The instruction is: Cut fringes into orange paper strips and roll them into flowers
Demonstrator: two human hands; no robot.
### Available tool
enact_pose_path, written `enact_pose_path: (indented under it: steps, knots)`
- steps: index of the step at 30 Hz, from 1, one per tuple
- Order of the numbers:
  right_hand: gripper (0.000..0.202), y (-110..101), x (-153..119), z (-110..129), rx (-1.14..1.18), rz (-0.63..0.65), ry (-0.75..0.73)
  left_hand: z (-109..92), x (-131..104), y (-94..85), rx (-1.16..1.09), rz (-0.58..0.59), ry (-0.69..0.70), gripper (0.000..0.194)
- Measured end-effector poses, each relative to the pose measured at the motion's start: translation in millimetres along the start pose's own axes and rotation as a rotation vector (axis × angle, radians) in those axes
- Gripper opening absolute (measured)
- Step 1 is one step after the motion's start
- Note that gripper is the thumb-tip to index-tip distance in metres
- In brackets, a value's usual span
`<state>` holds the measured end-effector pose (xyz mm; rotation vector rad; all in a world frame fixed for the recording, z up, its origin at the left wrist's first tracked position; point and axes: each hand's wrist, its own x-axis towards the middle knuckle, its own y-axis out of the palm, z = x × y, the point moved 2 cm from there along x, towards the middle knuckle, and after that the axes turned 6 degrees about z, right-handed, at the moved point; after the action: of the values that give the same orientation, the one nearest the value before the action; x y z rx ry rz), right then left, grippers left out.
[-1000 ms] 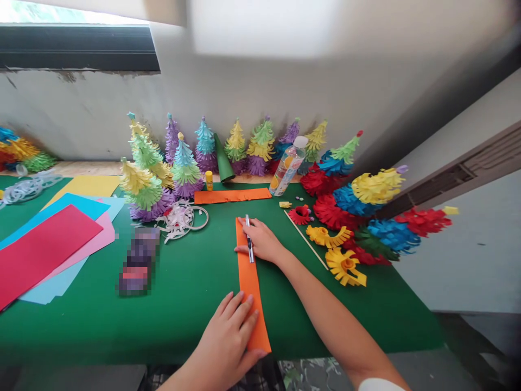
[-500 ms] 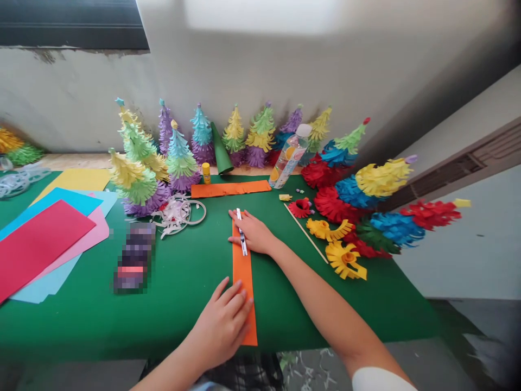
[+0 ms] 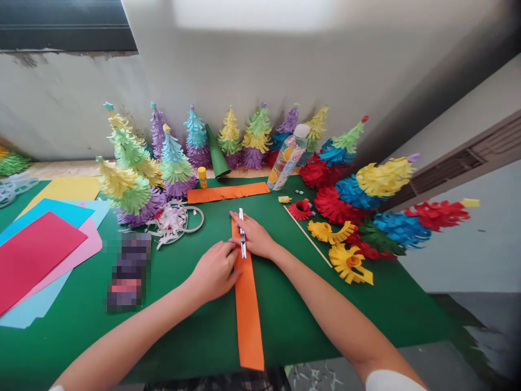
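Observation:
A long orange paper strip [image 3: 249, 320] lies lengthwise on the green table, its near end at the front edge. Over its far part my right hand [image 3: 255, 236] holds a slim white and silver cutter [image 3: 243, 236] between its fingers, fingertips on the paper. My left hand [image 3: 215, 269] rests at the strip's left edge beside the cutter, its fingers bent and partly overlapping the paper; whether they grip it is hard to see. A second orange strip [image 3: 228, 193], with cuts along one edge, lies crosswise farther back.
Fringed paper trees [image 3: 195, 136] line the back and right. A bottle [image 3: 288, 157], glue stick [image 3: 202, 177] and green cone [image 3: 217, 155] stand behind. Left are coloured sheets [image 3: 40, 247], a blurred dark object [image 3: 129, 271] and paper scraps [image 3: 173, 222]; right, a thin stick [image 3: 309, 237] and yellow curls [image 3: 350, 263].
My left hand has moved forward from the near part of the strip to beside the cutter. The strip's near end now shows uncovered. My right hand still holds the cutter, and the view has shifted slightly.

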<state>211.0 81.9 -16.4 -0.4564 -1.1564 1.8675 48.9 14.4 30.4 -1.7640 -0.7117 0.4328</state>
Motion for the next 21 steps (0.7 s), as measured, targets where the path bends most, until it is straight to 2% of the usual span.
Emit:
enact_pose_path:
  steps: [4, 8, 13, 17, 21]
  knots:
    - [0.044, -6, -3, -3, 0.220, -0.080, 0.115, 16, 19, 11.9, 0.029, -0.014, 0.016, 0.046]
    - [0.013, -13, -8, -2, 0.393, -0.219, 0.175, 21, 16, 24.3, 0.075, -0.064, 0.040, 0.051]
    - [0.026, -19, -11, 0, 0.607, -0.390, 0.242, 21, 10, 27.2, 0.061, -0.050, 0.076, 0.058]
    - [0.026, -22, -9, 3, 0.663, -0.371, 0.261, 22, 10, 27.0, 0.046, -0.020, 0.101, 0.068]
    - [0.024, -21, -8, -2, 0.600, -0.334, 0.246, 24, 11, 27.1, 0.035, -0.005, 0.094, 0.068]
